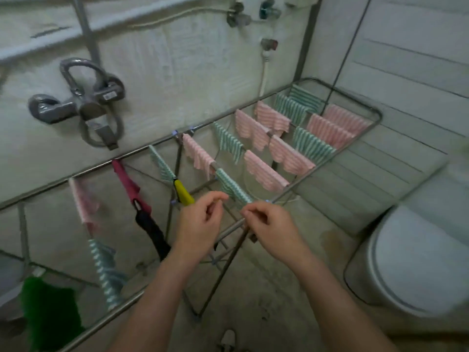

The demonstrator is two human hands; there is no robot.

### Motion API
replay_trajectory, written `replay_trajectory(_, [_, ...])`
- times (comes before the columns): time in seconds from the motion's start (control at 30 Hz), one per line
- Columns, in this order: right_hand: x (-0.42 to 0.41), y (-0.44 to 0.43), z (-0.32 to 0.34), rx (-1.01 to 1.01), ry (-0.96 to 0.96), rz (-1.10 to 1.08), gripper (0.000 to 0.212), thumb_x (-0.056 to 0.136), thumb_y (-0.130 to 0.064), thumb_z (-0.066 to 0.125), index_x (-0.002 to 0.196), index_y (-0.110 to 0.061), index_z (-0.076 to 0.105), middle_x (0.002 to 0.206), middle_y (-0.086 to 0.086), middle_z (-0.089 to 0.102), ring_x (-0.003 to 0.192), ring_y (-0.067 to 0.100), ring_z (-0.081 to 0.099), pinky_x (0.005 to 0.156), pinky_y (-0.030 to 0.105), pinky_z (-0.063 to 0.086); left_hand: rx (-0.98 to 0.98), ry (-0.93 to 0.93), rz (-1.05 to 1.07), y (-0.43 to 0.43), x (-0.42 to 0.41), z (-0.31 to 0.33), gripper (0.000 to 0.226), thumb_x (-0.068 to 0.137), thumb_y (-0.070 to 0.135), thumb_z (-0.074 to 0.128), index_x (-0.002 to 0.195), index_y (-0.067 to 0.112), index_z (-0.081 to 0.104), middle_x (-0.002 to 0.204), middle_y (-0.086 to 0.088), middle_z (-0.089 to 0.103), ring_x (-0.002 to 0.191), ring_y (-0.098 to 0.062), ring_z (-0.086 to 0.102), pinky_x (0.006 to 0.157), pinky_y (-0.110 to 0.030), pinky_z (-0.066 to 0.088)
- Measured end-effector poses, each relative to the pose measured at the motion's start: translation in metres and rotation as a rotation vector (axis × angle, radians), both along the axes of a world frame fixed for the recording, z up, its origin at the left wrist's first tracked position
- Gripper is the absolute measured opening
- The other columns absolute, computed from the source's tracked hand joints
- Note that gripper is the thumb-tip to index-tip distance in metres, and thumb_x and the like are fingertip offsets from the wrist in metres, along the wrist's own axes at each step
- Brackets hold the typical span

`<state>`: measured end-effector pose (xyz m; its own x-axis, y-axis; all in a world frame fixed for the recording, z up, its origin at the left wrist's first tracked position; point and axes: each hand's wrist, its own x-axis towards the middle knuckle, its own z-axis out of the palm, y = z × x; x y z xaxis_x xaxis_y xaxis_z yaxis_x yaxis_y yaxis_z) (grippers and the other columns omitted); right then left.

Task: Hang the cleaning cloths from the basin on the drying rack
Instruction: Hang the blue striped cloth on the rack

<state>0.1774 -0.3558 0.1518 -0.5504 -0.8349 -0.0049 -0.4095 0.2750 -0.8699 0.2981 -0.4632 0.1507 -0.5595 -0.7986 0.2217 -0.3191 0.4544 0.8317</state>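
Observation:
A metal drying rack (pixel 375 123) stretches from lower left to upper right, with several pink and green striped cleaning cloths draped over its rods. The nearest green striped cloth (pixel 232 186) hangs just beyond my hands. My left hand (pixel 203 219) and my right hand (pixel 269 222) hover over the near rail, fingers curled and pinched, with nothing visible in them. A pink striped cloth (pixel 265 171) hangs to the right of the green one. The basin is out of view.
Two folded umbrellas hang on the rack: a magenta and black umbrella (pixel 137 199) and a yellow-handled umbrella (pixel 182 191). A toilet (pixel 416 260) stands at the right. A shower mixer (pixel 83 105) is on the wall. Something green (pixel 48 311) sits at the lower left.

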Motion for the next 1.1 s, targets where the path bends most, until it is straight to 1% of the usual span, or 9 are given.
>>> replay_trajectory(0.1, [-0.032,0.04,0.003,0.025,-0.015,-0.195,0.022,0.091,-0.01,0.058,0.076,-0.024,0.066,0.06,-0.008,0.06,0.056,0.004,0.053,0.061,0.024,0.045,-0.008,-0.068,-0.142,0.015,-0.039,-0.017,0.022,0.087,0.006,0.055,0.093,0.023,0.068,0.05,0.012,0.046,0.047,0.0,0.043,0.052,-0.023,0.031])
replay_trajectory(0.2, [-0.058,0.086,0.001,0.052,-0.049,-0.405,0.02,0.091,-0.007,0.058,0.08,-0.023,0.066,0.066,-0.007,0.062,0.063,0.011,0.057,0.068,0.028,0.049,-0.013,-0.132,-0.346,0.033,-0.072,-0.033,0.023,0.086,0.003,0.055,0.095,0.02,0.068,0.072,0.014,0.055,0.064,-0.003,0.052,0.063,-0.021,0.039])
replay_trajectory(0.3, [-0.076,0.145,-0.01,0.089,-0.059,-0.638,0.019,0.089,-0.01,0.063,0.085,-0.028,0.066,0.075,-0.009,0.065,0.068,0.004,0.059,0.071,0.021,0.047,-0.067,-0.191,-0.58,0.064,-0.104,-0.049,0.028,0.082,0.0,0.054,0.098,0.018,0.069,0.089,0.006,0.063,0.084,-0.018,0.06,0.075,-0.027,0.046])
replay_trajectory(0.43, [-0.079,0.223,-0.025,0.137,-0.111,-0.897,0.014,0.088,-0.01,0.065,0.101,-0.016,0.068,0.087,-0.001,0.068,0.079,0.01,0.061,0.072,0.011,0.045,-0.063,-0.308,-0.809,0.117,-0.14,-0.059,0.034,0.083,0.003,0.056,0.11,0.021,0.066,0.098,0.002,0.065,0.088,-0.015,0.06,0.078,-0.023,0.043])
replay_trajectory(0.53, [-0.071,0.287,-0.04,0.189,-0.164,-1.103,0.021,0.088,-0.011,0.064,0.109,-0.016,0.066,0.094,0.005,0.069,0.086,0.015,0.063,0.083,0.025,0.049,-0.048,-0.396,-0.988,0.17,-0.169,-0.071,0.033,0.087,0.009,0.053,0.114,0.025,0.062,0.107,0.003,0.064,0.098,-0.016,0.06,0.087,-0.032,0.048])
replay_trajectory(0.63, [-0.063,0.342,-0.057,0.191,-0.246,-1.253,0.027,0.089,-0.01,0.062,0.116,-0.011,0.062,0.101,0.01,0.067,0.087,0.018,0.062,0.087,0.035,0.05,-0.095,-0.453,-1.131,0.221,-0.192,-0.081,0.033,0.089,0.012,0.051,0.117,0.025,0.062,0.114,0.004,0.063,0.106,-0.016,0.058,0.089,-0.024,0.042])
replay_trajectory(0.8, [-0.058,0.425,-0.091,0.303,-0.402,-1.398,0.038,0.09,-0.015,0.06,0.128,-0.018,0.053,0.125,0.006,0.056,0.104,0.023,0.059,0.093,0.042,0.048,-0.18,-0.495,-1.346,0.309,-0.222,-0.105,0.031,0.089,0.012,0.049,0.114,0.024,0.064,0.115,0.003,0.063,0.108,-0.015,0.058,0.084,-0.017,0.036])
replay_trajectory(0.9, [-0.064,0.469,-0.121,0.401,-0.433,-1.403,0.042,0.091,-0.016,0.06,0.131,-0.019,0.051,0.133,0.009,0.053,0.111,0.026,0.057,0.088,0.031,0.043,-0.264,-0.482,-1.478,0.364,-0.238,-0.119,0.028,0.09,0.013,0.048,0.11,0.021,0.067,0.115,0.002,0.062,0.105,-0.016,0.057,0.091,-0.026,0.044])
replay_trajectory(1.1, [-0.088,0.519,-0.168,0.703,-0.274,-1.248,0.046,0.087,-0.015,0.062,0.132,-0.017,0.053,0.143,0.011,0.046,0.136,0.025,0.038,0.109,0.032,0.025,-0.486,-0.553,-1.648,0.45,-0.27,-0.15,0.031,0.082,0.006,0.047,0.107,0.008,0.065,0.115,-0.009,0.061,0.109,-0.029,0.053,0.095,-0.036,0.043])
